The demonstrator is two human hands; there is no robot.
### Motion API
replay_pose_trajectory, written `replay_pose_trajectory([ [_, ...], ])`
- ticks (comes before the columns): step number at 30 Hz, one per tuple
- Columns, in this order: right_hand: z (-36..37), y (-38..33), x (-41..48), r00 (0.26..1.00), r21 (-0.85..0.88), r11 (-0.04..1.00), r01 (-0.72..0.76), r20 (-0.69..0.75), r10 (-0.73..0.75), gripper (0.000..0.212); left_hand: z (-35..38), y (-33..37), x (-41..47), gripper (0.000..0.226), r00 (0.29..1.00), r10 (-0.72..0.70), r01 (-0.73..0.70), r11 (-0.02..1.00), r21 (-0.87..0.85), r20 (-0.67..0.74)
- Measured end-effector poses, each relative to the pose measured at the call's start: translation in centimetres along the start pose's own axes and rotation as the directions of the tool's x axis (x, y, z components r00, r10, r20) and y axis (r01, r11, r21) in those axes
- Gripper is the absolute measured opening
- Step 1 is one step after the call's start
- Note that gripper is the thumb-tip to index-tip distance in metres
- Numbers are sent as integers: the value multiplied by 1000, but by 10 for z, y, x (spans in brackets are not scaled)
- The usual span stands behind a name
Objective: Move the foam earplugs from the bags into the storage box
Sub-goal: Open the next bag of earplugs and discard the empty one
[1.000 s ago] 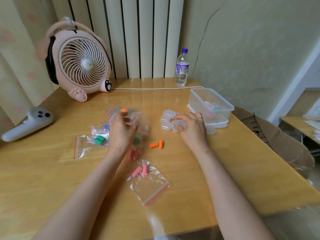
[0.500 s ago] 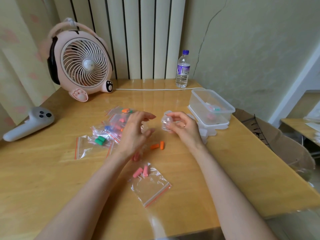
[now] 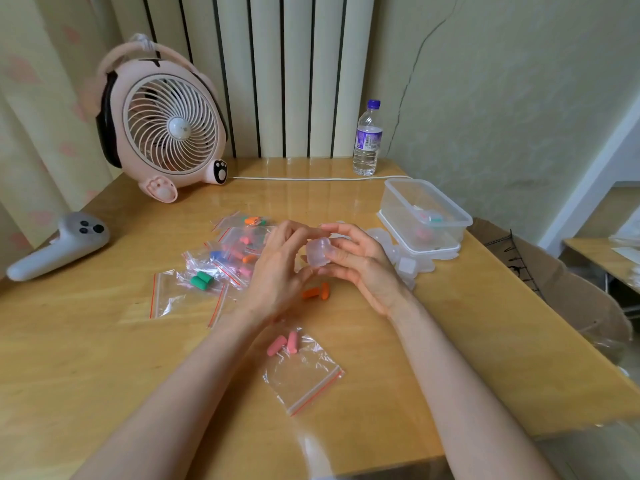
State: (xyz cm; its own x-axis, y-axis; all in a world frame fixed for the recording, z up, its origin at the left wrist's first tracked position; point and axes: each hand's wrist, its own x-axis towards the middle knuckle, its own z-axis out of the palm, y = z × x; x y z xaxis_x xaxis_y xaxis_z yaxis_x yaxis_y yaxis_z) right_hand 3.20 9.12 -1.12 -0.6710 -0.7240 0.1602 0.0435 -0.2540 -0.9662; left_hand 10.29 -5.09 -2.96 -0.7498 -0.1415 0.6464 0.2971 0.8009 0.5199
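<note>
Right grip (image 3: pixel 360 261) curls its fingers and thumb round a small clear case (image 3: pixel 318 255), holding it above the bench (image 3: pixel 104 358). Left grip (image 3: pixel 277 268) meets it from the other side, fingers bent, with a fingertip at the top of the case and the thumb at its lower edge, so both grips have hold of the same case. Whether the case is open or closed cannot be told.

Just below the two grips, two orange earplugs (image 3: pixel 315 292) lie loose on the bench. Touching the far side of the left grip is a heap of small zip bags (image 3: pixel 239 247) with orange, pink and blue plugs inside. Further out on that side is a bag with green earplugs (image 3: pixel 202 281). Nearer the person, between the forearms, lies another bag (image 3: pixel 304 375) with two pink earplugs (image 3: pixel 284 344) at its end.

Beyond the right grip stands the storage box (image 3: pixel 426 206), clear and open-topped, resting on what looks like its lid, with a few small items inside. More clear cases (image 3: pixel 403 265) are piled between that box and the right grip.

Well beyond the left grip stands a pink fan (image 3: pixel 166 129), with a grey controller (image 3: pixel 59 249) far out to that side. A water bottle (image 3: pixel 367 140) and a white cable (image 3: pixel 311 179) sit at the far edge.
</note>
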Motion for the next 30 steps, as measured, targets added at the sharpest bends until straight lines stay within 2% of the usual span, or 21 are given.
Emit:
replay_pose_trajectory([
  [6, -1, 0, -1, 999, 22, 1000, -12, -36, 12, 26, -3, 4, 0, 57, 1000, 27, -27, 999, -17, 1],
  [14, -3, 1, 0, 1000, 20, 1000, 2, 29, -2, 40, -1, -1, 0, 47, 998, -6, 6, 1000, 8, -58],
  [19, -3, 1, 1, 998, 26, 999, -18, -52, 20, 25, -4, 0, 1, 53, 998, 57, -57, 998, -6, 24],
  [24, -3, 2, 0, 996, -109, 994, -20, -89, 11, 14, -5, -4, 1, 40, 995, 66, -66, 998, -2, 75],
  [28, -1, 6, 2, 996, -241, 970, -6, -83, -15, 22, -4, -2, 0, 55, 999, 4, -5, 1000, 24, 48],
  [30, 0, 7, 2, 996, -285, 959, -6, -90, -21, 22, -4, -1, 0, 58, 996, -25, 22, 999, 29, 89],
])
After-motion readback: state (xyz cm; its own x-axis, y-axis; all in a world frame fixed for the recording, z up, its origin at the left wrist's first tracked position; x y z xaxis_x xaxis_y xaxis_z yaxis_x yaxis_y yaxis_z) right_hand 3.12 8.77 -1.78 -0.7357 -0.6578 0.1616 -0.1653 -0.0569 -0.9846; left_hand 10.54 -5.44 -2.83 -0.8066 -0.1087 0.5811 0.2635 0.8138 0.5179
